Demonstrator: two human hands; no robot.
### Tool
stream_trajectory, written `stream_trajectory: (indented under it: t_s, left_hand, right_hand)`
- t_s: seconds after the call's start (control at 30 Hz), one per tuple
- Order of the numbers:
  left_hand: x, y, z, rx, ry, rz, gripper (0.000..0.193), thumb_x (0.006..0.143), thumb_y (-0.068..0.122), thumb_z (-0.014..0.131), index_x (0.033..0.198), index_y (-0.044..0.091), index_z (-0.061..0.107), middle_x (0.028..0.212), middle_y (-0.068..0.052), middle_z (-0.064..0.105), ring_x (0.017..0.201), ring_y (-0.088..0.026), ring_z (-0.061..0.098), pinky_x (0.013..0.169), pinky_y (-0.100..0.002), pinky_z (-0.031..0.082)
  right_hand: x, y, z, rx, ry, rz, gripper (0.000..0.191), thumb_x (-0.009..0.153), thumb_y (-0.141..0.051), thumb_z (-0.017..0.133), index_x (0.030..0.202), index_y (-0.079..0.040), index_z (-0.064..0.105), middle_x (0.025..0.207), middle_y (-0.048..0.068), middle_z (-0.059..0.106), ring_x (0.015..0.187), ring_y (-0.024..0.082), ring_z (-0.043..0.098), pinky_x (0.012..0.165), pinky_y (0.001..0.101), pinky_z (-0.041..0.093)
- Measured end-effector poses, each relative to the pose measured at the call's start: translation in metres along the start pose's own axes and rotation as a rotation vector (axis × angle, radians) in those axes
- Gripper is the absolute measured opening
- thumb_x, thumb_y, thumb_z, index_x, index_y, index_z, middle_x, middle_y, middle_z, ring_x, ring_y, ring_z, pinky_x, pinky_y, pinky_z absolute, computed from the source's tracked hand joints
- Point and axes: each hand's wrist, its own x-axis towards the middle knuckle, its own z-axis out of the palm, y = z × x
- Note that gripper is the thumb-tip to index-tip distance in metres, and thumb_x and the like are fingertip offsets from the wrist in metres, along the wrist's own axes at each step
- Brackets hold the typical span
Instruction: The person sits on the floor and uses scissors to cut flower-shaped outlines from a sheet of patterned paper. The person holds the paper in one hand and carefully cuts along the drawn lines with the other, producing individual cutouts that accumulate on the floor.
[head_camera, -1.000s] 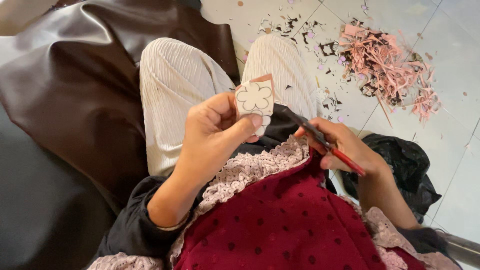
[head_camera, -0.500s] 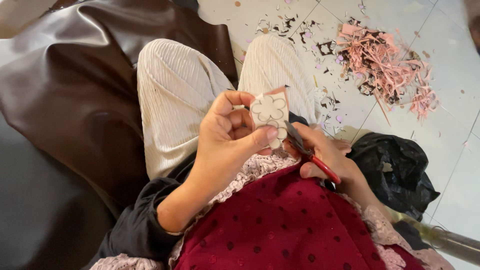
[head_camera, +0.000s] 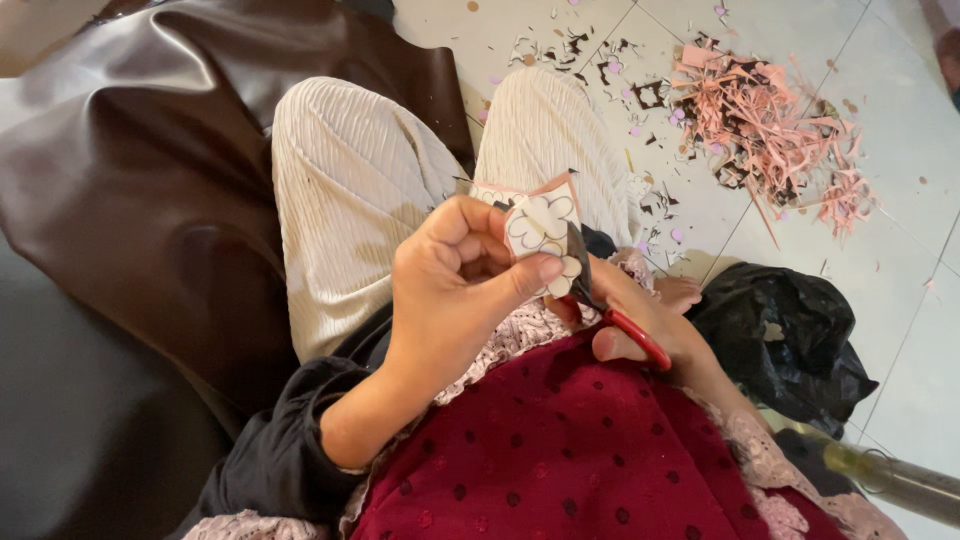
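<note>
Flower cutout (head_camera: 540, 228) pinched in left hand (head_camera: 455, 290); right hand (head_camera: 640, 320) grips scissors (head_camera: 610, 310).

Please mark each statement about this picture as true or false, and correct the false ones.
1. The left hand holds a small paper piece with a flower outline. True.
2. The right hand holds scissors with blue handles. False: the handles are red.
3. A heap of pink scraps lies on the tiled floor. True.
4. The scissors lie on the floor beside the scraps. False: they are in the right hand, with the blades at the paper piece.
5. A black bag lies on the floor near the right hand. True.
6. The paper piece rests on the knee. False: it is held up between thumb and fingers.
</note>
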Motion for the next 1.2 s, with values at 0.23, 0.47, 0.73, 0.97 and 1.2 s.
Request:
stream_trajectory:
  t_s: [0.23, 0.47, 0.73, 0.97, 1.2]
  left_hand:
    - [-0.006, -0.006, -0.001, -0.052, 0.018, 0.015, 0.01, 0.098, 0.002, 0.075, 0.099, -0.003, 0.066, 0.086, -0.001, 0.069, 0.075, -0.001, 0.059, 0.064, -0.016, 0.046]
    - [-0.008, -0.005, 0.001, 0.009, 0.095, 0.025, 0.011, 0.094, -0.001, 0.076, 0.095, -0.001, 0.065, 0.086, -0.003, 0.072, 0.076, -0.003, 0.064, 0.066, -0.018, 0.052]
    - [-0.007, -0.005, 0.002, -0.005, 0.087, 0.016, 0.013, 0.093, -0.001, 0.076, 0.094, 0.0, 0.064, 0.086, -0.004, 0.073, 0.076, -0.004, 0.065, 0.066, -0.019, 0.054]
    - [-0.008, -0.007, 0.0, -0.031, 0.08, 0.017, 0.012, 0.093, -0.001, 0.077, 0.095, -0.001, 0.065, 0.088, -0.004, 0.073, 0.076, -0.003, 0.064, 0.066, -0.019, 0.052]
    - [-0.008, -0.007, 0.0, -0.045, 0.053, 0.01, 0.012, 0.093, -0.002, 0.077, 0.095, -0.001, 0.065, 0.089, -0.005, 0.073, 0.078, -0.004, 0.066, 0.067, -0.019, 0.053]
  right_hand:
    - [0.003, -0.017, 0.01, 0.06, 0.07, 0.064, 0.14, 0.057, -0.103, 0.056, 0.153, -0.003, 0.035, 0.093, 0.001, 0.05, 0.076, 0.011, 0.043, 0.064, 0.0265, 0.037]
    - [0.001, -0.012, 0.008, 0.007, 0.051, 0.1, 0.139, 0.055, -0.105, 0.054, 0.147, -0.001, 0.044, 0.093, 0.001, 0.052, 0.076, 0.012, 0.045, 0.066, 0.0263, 0.038]
    - [-0.003, 0.008, 0.003, -0.077, 0.066, -0.017, 0.131, 0.066, -0.104, 0.051, 0.146, -0.001, 0.044, 0.11, 0.001, 0.055, 0.094, 0.011, 0.051, 0.08, 0.0264, 0.045]
    - [-0.005, 0.014, 0.006, -0.011, 0.105, 0.042, 0.124, 0.064, -0.101, 0.055, 0.139, -0.002, 0.051, 0.098, 0.0, 0.053, 0.082, 0.009, 0.048, 0.069, 0.0248, 0.041]
    - [-0.004, 0.01, 0.006, 0.085, 0.027, -0.007, 0.106, 0.069, -0.098, 0.059, 0.118, -0.004, 0.06, 0.081, -0.004, 0.049, 0.069, 0.007, 0.041, 0.06, 0.0236, 0.031]
